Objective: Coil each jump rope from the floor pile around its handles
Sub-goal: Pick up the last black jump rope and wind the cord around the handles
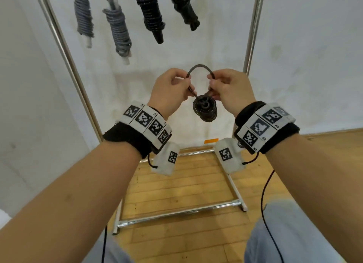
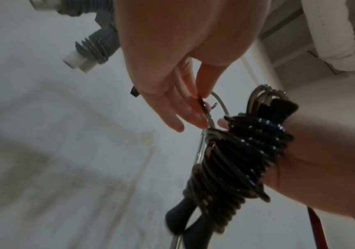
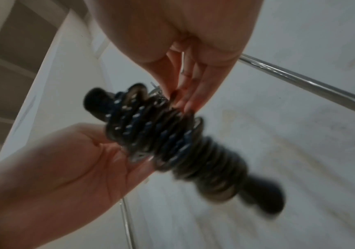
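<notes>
A dark jump rope [image 1: 205, 110] is wound in tight coils round its black handles and hangs at chest height between my hands. A short loop of rope [image 1: 199, 66] arches above the bundle. My left hand [image 1: 172, 89] pinches the loop's left end and my right hand [image 1: 227, 89] pinches its right end. In the left wrist view the coiled bundle [image 2: 236, 161] hangs beside my fingers [image 2: 185, 114], which pinch the thin rope. The right wrist view shows the bundle [image 3: 172, 139] blurred below my pinching fingers [image 3: 191, 94].
Two grey coiled ropes [image 1: 117, 31] and two black ones [image 1: 151, 13] hang from a metal rack above. The rack's uprights [image 1: 66, 52] stand left and right, its base bars [image 1: 176, 213] on the wooden floor. A white wall lies behind.
</notes>
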Available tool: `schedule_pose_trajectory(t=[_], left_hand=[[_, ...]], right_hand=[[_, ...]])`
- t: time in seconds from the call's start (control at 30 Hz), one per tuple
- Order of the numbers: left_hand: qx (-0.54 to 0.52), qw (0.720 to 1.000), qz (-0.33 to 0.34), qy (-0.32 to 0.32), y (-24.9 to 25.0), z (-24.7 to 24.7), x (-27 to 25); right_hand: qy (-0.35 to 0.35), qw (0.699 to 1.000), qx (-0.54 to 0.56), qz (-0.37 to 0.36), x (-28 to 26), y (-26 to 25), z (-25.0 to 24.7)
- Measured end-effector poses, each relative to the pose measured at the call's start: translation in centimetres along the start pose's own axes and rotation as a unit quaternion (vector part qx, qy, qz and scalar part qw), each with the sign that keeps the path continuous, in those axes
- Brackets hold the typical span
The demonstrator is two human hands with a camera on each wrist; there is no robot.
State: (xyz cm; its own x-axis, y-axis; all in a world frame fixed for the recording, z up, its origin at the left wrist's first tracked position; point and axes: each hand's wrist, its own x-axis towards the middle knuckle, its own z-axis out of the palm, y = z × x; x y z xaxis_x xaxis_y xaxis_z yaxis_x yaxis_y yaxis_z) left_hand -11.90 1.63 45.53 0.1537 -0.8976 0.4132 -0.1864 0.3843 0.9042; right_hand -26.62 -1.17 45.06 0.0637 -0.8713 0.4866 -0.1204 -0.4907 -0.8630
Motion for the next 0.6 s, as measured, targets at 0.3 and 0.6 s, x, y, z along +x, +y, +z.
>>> schedule_pose_trajectory(t=[0.3, 0.6], left_hand=[[-0.006, 0.995, 0.083, -0.051, -5.0, 4.9, 10.2], [-0.022, 0.994, 0.076, -0.071, 5.8, 7.2, 15.7]], right_hand=[[0.075, 0.995, -0.035, -0.048, 8.6, 6.2, -1.4], [0.121, 0.992, -0.04, 0.019, 15.8, -3.4, -4.2]])
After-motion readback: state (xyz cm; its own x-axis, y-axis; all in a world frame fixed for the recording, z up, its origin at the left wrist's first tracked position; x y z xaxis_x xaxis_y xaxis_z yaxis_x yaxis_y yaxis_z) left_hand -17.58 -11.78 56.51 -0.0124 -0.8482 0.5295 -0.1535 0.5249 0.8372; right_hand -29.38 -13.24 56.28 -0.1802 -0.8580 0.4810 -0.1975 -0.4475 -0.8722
